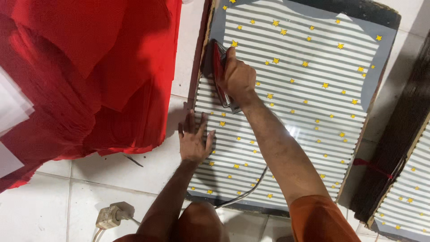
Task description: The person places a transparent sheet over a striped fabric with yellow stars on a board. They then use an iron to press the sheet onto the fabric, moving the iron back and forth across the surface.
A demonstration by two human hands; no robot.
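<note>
The right hand (236, 76) has its fingers clamped round the handle of a red iron (219, 71), which sits at the left edge of the striped, star-dotted sheet (309, 103). The left hand (195, 140) lies flat, fingers spread, on that sheet's near left edge, seemingly to pin it. Red cloth (89, 76) is heaped on the floor (53, 201) beside; the cord (246, 190) trails back.

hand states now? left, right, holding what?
Left hand: open, flat on the striped star sheet.
Right hand: closed on the iron handle.
</note>
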